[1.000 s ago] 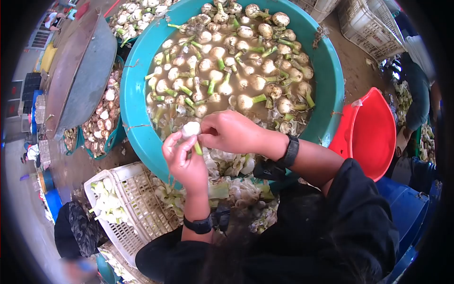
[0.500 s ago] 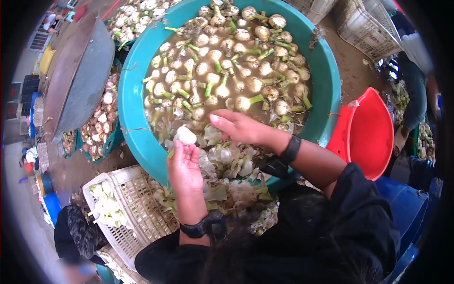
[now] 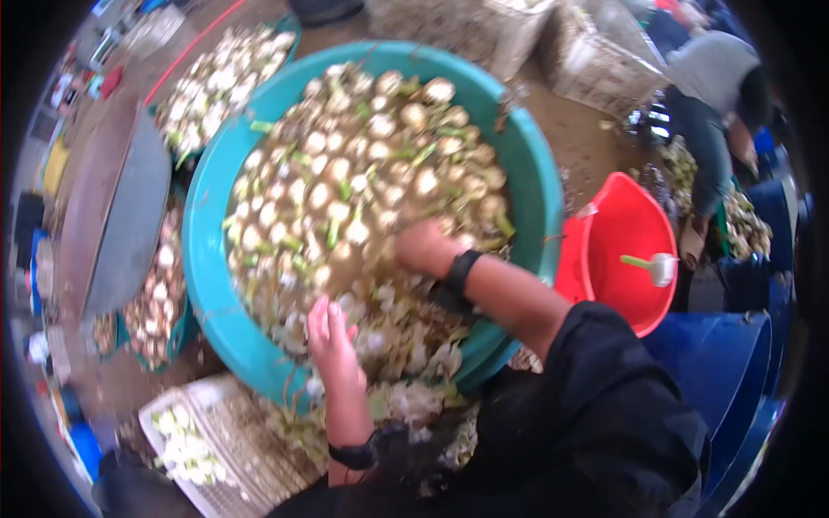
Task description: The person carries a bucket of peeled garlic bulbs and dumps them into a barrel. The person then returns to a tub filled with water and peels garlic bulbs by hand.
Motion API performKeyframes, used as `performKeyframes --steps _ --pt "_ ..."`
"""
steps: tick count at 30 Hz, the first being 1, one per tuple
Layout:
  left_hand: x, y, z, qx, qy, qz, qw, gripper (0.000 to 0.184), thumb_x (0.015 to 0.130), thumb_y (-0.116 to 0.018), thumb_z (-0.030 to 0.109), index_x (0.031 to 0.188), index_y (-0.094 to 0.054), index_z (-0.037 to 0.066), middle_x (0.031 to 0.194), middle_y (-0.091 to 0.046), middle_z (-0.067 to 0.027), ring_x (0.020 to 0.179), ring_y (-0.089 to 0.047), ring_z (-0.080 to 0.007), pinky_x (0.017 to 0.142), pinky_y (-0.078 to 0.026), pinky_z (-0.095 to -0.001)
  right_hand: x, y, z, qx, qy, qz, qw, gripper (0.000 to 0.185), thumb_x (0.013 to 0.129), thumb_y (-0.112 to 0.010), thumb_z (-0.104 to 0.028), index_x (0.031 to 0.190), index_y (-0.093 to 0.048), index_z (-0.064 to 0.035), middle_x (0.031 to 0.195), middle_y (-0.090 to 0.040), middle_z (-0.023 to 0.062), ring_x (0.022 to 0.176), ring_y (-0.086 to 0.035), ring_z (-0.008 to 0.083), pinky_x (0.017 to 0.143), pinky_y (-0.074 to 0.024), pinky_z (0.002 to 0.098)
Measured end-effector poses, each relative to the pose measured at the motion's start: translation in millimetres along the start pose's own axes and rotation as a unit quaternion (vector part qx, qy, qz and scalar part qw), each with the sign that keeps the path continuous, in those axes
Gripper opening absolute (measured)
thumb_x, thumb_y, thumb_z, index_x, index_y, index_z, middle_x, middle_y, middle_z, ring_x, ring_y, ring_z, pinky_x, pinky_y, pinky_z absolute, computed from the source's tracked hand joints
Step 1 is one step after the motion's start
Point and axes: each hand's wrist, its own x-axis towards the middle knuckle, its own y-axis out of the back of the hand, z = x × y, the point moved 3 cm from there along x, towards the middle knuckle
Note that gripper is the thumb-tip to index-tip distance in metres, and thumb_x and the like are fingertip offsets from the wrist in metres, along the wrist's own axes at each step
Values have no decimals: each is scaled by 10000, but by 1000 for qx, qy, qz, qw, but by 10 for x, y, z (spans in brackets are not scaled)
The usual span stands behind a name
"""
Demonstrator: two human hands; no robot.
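Note:
A large teal tub [image 3: 200, 250] holds murky water with many white garlic bulbs [image 3: 380, 125] on green stems. My right hand [image 3: 425, 247] reaches down among the bulbs, blurred, its fingers hidden by water and bulbs. Over the loose wet peels [image 3: 389, 324] near the tub's front edge, my left hand [image 3: 335, 350] is raised with fingers stretched out and nothing in it. To the right, a peeled garlic bulb [image 3: 663, 269] with a green stem shows against the inside of a red tub [image 3: 630, 216]; whether it rests there or is in the air, I cannot tell.
A white crate [image 3: 259, 440] of peeled bulbs stands at the lower left. More bulbs [image 3: 226, 86] lie in containers left of the tub, beside a metal barrow [image 3: 129, 216]. Blue barrels [image 3: 708, 363] stand at right. Another person [image 3: 712, 112] bends at the upper right, near white crates [image 3: 596, 60].
The white bulb has left my left hand, whose fingers are now extended. My right hand has moved down into the tub. A peeled bulb now appears at the red tub. The view has shifted.

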Motion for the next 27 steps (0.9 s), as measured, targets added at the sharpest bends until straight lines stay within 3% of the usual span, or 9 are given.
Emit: performKeyframes --steps 2,3,5,10,15,18,23,25,27 --pt "79 -83 -61 -6 98 -17 995 517 881 -474 394 1285 -333 104 1251 -403 -76 955 -486 -206 705 -444 -300 -53 -69 -108 99 39 -3 994 196 750 -534 -246 780 -665 -103 815 -644 88 742 -621 283 624 -502 381" --pt "130 -89 -120 -15 155 -14 988 619 850 -464 502 1306 -297 119 1259 -386 -79 950 -490 -215 662 -453 -297 -277 156 -238 77 199 42 976 177 768 -506 -196 784 -646 -88 793 -631 102 724 -612 295 609 -499 394" --pt "169 -85 -91 -101 215 -80 968 642 781 -459 632 1171 -430 123 1012 -522 -58 757 -533 -171 516 -416 -254 -373 206 -583 135 280 47 949 134 772 -480 -138 769 -588 -58 748 -602 154 687 -597 327 587 -484 424" --pt "121 126 76 -41 82 -52 994 297 834 -501 433 789 -519 140 632 -499 35 493 -444 -51 382 -263 -204 -813 477 -1049 136 323 102 931 175 718 -511 -134 611 -588 -19 616 -593 134 562 -592 322 507 -474 419" --pt "109 275 -54 -89 120 -38 988 222 824 -522 375 900 -554 169 754 -578 37 628 -533 -73 465 -357 -214 -748 415 -1124 244 261 66 932 261 781 -535 -231 703 -613 7 623 -599 144 543 -599 283 477 -482 363" --pt "131 279 -20 -188 90 -88 974 403 853 -466 357 1120 -531 62 992 -573 -41 864 -541 -134 613 -424 -247 -655 182 -1007 742 10 -227 630 357 885 -460 -322 863 -584 12 666 -584 46 568 -578 168 544 -475 351" --pt "256 452 113 -139 61 -153 976 501 842 -503 336 1197 -458 -15 1091 -539 -106 974 -530 -206 830 -433 -302 -602 199 -1037 590 173 20 788 265 852 -504 -236 876 -594 13 710 -609 116 635 -580 184 615 -451 361" --pt "182 395 204 228 -5 -211 951 533 780 -611 194 1222 -417 -32 1119 -511 -118 998 -497 -171 847 -417 -286 -624 232 -1038 447 154 78 878 217 814 -538 -194 848 -608 9 717 -611 146 613 -570 210 607 -445 370" --pt "-114 294 404 201 -182 -170 947 534 686 -667 33 1183 -474 0 1151 -510 -139 1023 -484 -158 872 -397 -282 -605 254 -931 664 30 -95 741 199 764 -554 -187 768 -592 8 745 -611 149 642 -591 287 596 -461 366"
